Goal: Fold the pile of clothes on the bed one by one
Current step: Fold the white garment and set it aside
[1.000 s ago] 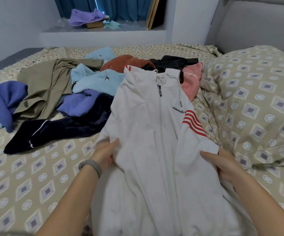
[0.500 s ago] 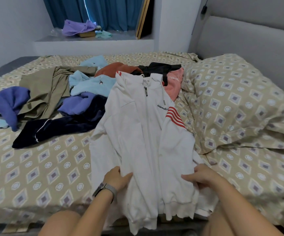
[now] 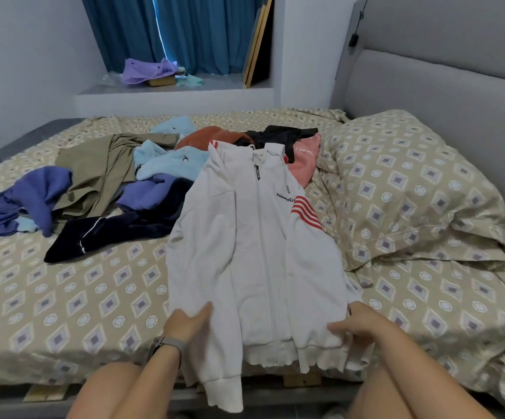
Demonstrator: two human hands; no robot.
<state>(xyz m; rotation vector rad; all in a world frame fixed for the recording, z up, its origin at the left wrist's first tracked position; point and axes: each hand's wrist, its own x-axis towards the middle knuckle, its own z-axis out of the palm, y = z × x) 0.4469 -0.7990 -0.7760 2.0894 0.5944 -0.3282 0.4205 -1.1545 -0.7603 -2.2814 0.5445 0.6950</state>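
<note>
A white zip jacket (image 3: pixel 257 255) with red sleeve stripes lies face up on the patterned bed (image 3: pixel 63 303), its hem and one sleeve hanging over the near edge. My left hand (image 3: pixel 187 323) holds the jacket's lower left side, thumb on top of the cloth. My right hand (image 3: pixel 358 326) grips the lower right side near the hem. Behind the jacket lies the pile: a navy garment (image 3: pixel 115 234), purple clothes (image 3: pixel 33 201), an olive garment (image 3: pixel 100 173), light blue (image 3: pixel 172 161), rust (image 3: pixel 205 137), black (image 3: pixel 281 136) and pink (image 3: pixel 305 161) pieces.
A large patterned pillow (image 3: pixel 411 189) lies to the right against the grey headboard (image 3: pixel 456 95). A window ledge (image 3: pixel 169 89) behind the bed holds a purple cloth and a box. My knees show at the bed's near edge.
Both hands slid down the jacket from its middle to near the hem, and the jacket came toward me until its hem hangs over the bed edge. The view pulled back.
</note>
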